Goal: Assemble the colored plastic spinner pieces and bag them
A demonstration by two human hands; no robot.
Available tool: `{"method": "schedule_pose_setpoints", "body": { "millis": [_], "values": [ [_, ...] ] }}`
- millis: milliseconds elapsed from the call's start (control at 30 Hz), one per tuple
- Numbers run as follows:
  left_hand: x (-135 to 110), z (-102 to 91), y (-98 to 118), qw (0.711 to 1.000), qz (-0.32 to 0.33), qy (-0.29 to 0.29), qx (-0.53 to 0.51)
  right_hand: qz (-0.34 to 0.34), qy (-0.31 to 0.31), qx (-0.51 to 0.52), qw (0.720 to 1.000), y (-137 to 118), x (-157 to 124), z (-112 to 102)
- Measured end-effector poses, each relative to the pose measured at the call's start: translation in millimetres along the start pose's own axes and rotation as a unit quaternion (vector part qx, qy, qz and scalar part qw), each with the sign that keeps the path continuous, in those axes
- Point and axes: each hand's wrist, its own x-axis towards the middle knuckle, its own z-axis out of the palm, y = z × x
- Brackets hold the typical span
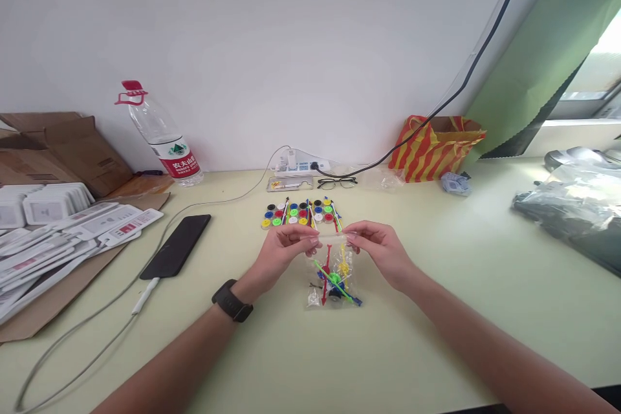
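Both hands pinch the top edge of a clear plastic bag [332,272], which hangs or lies in front of me over the table. My left hand [290,252] grips its left top corner, and my right hand [378,249] grips the right one. Inside the bag show coloured plastic sticks with arrow-like tips, round green, red, yellow and dark pieces, and a small clear packet. Just beyond the hands, rows of coloured round discs [279,214] lie on the table with several coloured sticks [309,212] among them.
On the left are a phone [177,246] with its cable, piled white cards [82,233], a cardboard box [63,149] and a water bottle [167,142]. Along the wall sit a power strip [301,165], glasses [337,182] and a striped bag [431,149]. Plastic-wrapped items [577,200] lie right.
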Motion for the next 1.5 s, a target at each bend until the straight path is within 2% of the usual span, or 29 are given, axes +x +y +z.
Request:
{"method": "schedule_pose_setpoints", "body": {
  "millis": [400, 567, 800, 1000, 1200, 1333, 1500],
  "values": [
    [1, 0.6, 1, 0.997, -0.021, 0.011, -0.068, -0.001, 0.008, 0.077, 0.997, 3, 0, 1],
    [-1, 3.7, 2, 1.000, 0.007, 0.013, 0.004, -0.027, 0.003, 0.004, 1.000, 2, 0, 0],
    [-3, 6.3, 0, 0.995, 0.043, -0.002, 0.085, 0.016, -0.037, -0.062, 0.997, -4, -2, 4],
    [2, 0.4, 0, 0.991, 0.047, -0.001, 0.124, -0.011, -0.015, -0.068, 0.998, -2, 0, 1],
    [4, -5.7, -1, 0.997, 0.029, -0.001, 0.072, -0.007, -0.010, -0.032, 0.999, 4, 4, -4],
    [4, -8.1, -5, 0.999, 0.010, 0.016, 0.033, -0.018, -0.031, 0.006, 0.999, 5, 5, -7],
    [3, -5.7, -4, 0.999, 0.007, 0.020, 0.025, -0.050, -0.048, -0.012, 0.998, 2, 2, -6]
  ]
}}
